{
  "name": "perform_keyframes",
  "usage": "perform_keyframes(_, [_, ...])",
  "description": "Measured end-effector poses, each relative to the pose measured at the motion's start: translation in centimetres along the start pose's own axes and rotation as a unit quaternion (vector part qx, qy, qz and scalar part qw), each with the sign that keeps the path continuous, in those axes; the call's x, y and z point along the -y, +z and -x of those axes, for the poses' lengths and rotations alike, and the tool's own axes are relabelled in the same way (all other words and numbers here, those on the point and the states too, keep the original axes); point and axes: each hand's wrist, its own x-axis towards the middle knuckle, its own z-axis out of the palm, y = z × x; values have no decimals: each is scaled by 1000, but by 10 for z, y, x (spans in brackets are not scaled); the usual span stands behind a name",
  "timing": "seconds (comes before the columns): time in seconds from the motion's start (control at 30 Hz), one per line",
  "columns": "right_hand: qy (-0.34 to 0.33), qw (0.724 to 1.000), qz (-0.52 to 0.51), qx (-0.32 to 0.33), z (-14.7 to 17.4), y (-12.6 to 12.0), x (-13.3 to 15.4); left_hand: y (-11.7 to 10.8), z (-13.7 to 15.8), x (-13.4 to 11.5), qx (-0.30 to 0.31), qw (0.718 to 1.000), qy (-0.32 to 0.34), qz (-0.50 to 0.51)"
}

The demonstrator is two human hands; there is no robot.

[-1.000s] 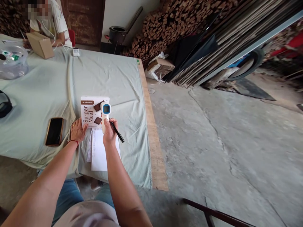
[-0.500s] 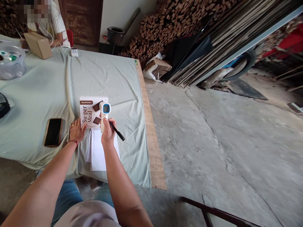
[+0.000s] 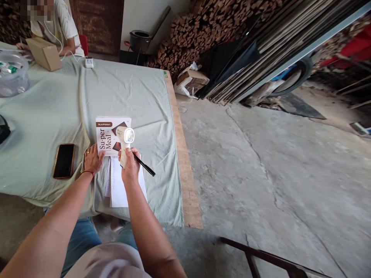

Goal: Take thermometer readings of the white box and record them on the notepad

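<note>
1. Table [image 3: 43,116], covered in a pale green cloth, bears all items; a second person sits at its far end behind a cardboard box [image 3: 43,58].
2. Product box [image 3: 111,133], white, printed "Su-per Meal", lies flat; left hand [image 3: 92,159] rests open, palm down, fingertips touching its near edge.
3. Paper sheets [image 3: 117,189] lie just nearer than the box, under the right wrist.
4. Phone [image 3: 64,160], dark screen up, lies just left of the left hand.
5. Thermometer gun [image 3: 125,144], white, held upright in the clenched right hand [image 3: 129,166]; long axis runs away from the wearer, head above the fist over the box, display facing the camera.
6. Pen [image 3: 144,165], black, is pinched in the same fist and points right and toward the wearer.
</note>
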Motion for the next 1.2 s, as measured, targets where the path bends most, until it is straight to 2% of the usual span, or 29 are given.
perform_keyframes(0.07, [-31, 998, 47, -4, 4, -14, -2, 0, 0, -1, 0, 1000, 1, -3])
perform_keyframes(0.13, [-86, 986, 140, -25, 10, -40, -7, 0, 1, -2, 2, 1000, 4, -5])
perform_keyframes(0.23, [-176, 938, 293, -61, 20, -92, -19, 1, 2, -4, 0, 1000, 11, -3])
perform_keyframes(0.37, [-172, 864, 470, -51, 27, -149, -33, 5, 3, -7, -10, 1000, 15, 3])
perform_keyframes(0.47, [-202, 811, 549, -23, 29, -163, -31, 9, 3, -7, -8, 1000, 12, 5])
perform_keyframes(0.53, [-233, 795, 560, -15, 36, -159, -26, 11, 3, -8, -8, 1000, 14, 9])
perform_keyframes(0.57, [-242, 801, 547, -5, 41, -154, -24, 11, 3, -7, -8, 1000, 15, 11])
perform_keyframes(0.63, [-236, 839, 490, 38, 57, -143, -22, 12, 3, -7, -10, 1000, 15, 14])
perform_keyframes(0.7, [-189, 882, 424, 84, 75, -132, -27, 13, 3, -8, -11, 1000, 13, 14])
perform_keyframes(0.77, [-132, 902, 398, 102, 90, -125, -36, 13, 3, -8, -8, 1000, 12, 14])
perform_keyframes(0.83, [-97, 902, 408, 105, 99, -122, -44, 13, 3, -8, -6, 1000, 13, 13])
perform_keyframes(0.9, [-89, 892, 431, 104, 102, -121, -51, 13, 4, -9, -6, 1000, 13, 12])
perform_keyframes(1.2, [-135, 864, 467, 136, 102, -118, -59, 14, 5, -10, -5, 1000, 15, 6])
